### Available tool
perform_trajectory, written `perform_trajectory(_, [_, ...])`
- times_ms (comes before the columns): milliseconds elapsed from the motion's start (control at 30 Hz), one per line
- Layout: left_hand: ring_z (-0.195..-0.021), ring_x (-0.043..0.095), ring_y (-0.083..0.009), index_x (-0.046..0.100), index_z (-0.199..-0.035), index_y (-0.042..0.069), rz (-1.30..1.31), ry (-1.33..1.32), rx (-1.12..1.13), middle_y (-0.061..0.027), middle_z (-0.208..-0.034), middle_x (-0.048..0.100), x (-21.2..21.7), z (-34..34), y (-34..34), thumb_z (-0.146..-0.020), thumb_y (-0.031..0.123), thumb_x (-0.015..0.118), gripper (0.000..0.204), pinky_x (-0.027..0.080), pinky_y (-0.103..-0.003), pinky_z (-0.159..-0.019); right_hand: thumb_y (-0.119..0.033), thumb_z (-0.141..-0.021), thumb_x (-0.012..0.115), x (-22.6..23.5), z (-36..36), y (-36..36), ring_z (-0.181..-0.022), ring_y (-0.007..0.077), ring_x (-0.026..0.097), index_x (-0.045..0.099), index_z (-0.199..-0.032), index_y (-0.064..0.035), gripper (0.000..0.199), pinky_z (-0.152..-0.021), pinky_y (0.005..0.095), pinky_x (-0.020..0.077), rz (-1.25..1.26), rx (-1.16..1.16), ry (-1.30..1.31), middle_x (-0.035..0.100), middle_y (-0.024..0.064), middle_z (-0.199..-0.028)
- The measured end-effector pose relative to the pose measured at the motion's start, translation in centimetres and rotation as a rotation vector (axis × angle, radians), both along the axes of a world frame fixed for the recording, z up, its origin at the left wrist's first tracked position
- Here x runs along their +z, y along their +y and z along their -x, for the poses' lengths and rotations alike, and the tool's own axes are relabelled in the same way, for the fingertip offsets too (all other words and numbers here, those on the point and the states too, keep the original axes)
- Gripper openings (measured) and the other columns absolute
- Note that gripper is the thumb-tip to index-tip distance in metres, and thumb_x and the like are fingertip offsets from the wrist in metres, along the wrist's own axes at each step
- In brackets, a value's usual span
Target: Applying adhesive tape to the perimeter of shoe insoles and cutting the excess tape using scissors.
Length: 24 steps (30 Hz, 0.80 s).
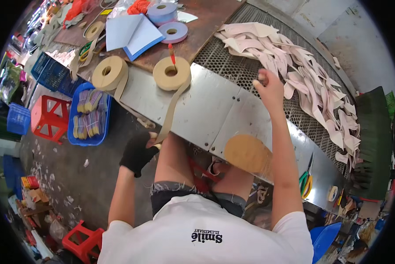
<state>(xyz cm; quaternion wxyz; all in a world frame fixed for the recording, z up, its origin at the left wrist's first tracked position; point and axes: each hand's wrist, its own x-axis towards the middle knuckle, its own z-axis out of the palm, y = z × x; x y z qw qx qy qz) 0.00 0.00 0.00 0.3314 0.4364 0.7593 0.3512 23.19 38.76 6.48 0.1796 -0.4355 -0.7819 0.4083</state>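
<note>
Beige strip (173, 113) runs off the right-hand roll (161, 78) on the sheet-metal worktop (210, 103), over its near edge and down to the left hand (140, 152). That hand wears a black fingerless glove (135, 155), and its bare thumb and fingers pinch the strip low down, beside the person's left thigh. A red-handled tool (172, 52) stands in the roll's core. Just left of it sits a second beige roll (118, 72), its own strip trailing across the metal to the edge.

The bare right hand (271, 88) is above the perforated metal grating (235, 68), its fingers curled toward the thumb; I cannot tell whether anything is pinched there. Close by on its right lies a long heap of pale pink cut pieces (301, 77).

Under the right forearm, a rounded tan sheet (246, 153) lies at the worktop's near edge, with scissors (308, 185) with green and orange handles farther right. On the brown board (210, 26) beyond are a blue roll (162, 16) and a lilac one. Down on the left, a blue basin (90, 141) holds strapped bundles (91, 123), next to a red stool (52, 118).
</note>
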Motion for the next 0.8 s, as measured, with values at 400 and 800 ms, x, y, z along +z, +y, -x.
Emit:
perform_trajectory(400, [-0.076, 0.062, -0.0110, 0.063, -0.109, 0.004, -0.323, -0.169, 0.142, -0.0036, -0.085, 0.067, 6.9, -2.6, 11.3, -0.081, 0.005, 0.067, 0.029, 0.048, -0.024, -0.068, -0.008, -0.073, 0.064, -1.6, 9.4, 10.4, -0.092, 0.0202, 0.055, 0.067, -0.081, -0.0118, 0.010, -0.080, 0.0393, 0.0397, -1.214, 0.134, -0.182, 0.061, 0.0005, -0.080])
perform_trajectory(800, [-0.080, 0.061, -0.0121, 0.061, -0.110, 0.006, -0.447, 0.071, 0.116, -0.0037, -0.100, 0.066, 6.5, -1.9, 22.7, -0.081, 0.004, 0.066, 0.030, 0.049, -0.026, -0.067, 0.003, -0.065, 0.065, 5.1, -7.6, -1.6, -0.104, 0.0257, 0.058, 0.067, -0.085, -0.0104, 0.023, -0.086, 0.0397, 0.0430, -0.989, 0.414, -0.032, 0.066, 0.0023, -0.092])
